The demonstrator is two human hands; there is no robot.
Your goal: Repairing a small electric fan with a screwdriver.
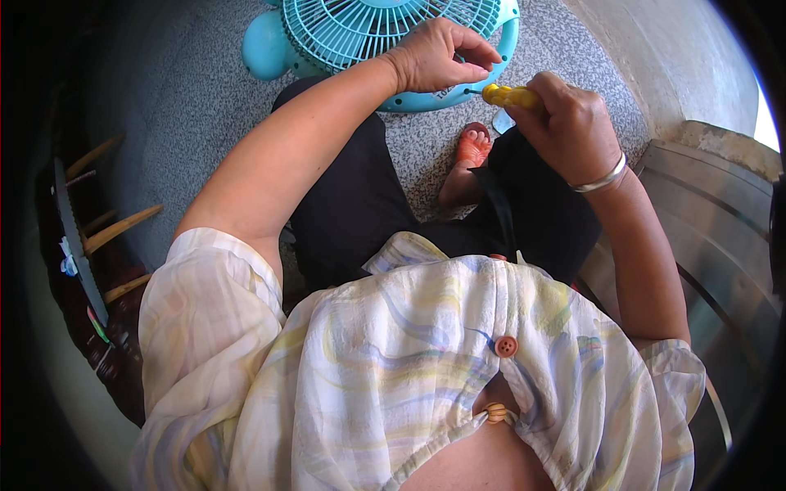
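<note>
At upper centre, the right hand [569,123] is clamping a yellow-handled screwdriver [509,96] toward the turquoise plastic fan [385,37], while the left hand [438,57], fingertips pinched together, is steadying its rim.

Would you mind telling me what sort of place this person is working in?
Probably a home porch or veranda: a speckled stone floor, a slatted bench at the person's right, and a bare foot in a sandal beside a turquoise fan set on the floor.

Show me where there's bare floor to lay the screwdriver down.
Bare speckled floor lies left of the left forearm, between the turquoise fan and the wooden rack. It is crowded by the fan's rim, where the left hand, right hand, yellow-handled screwdriver and foot gather.
</note>
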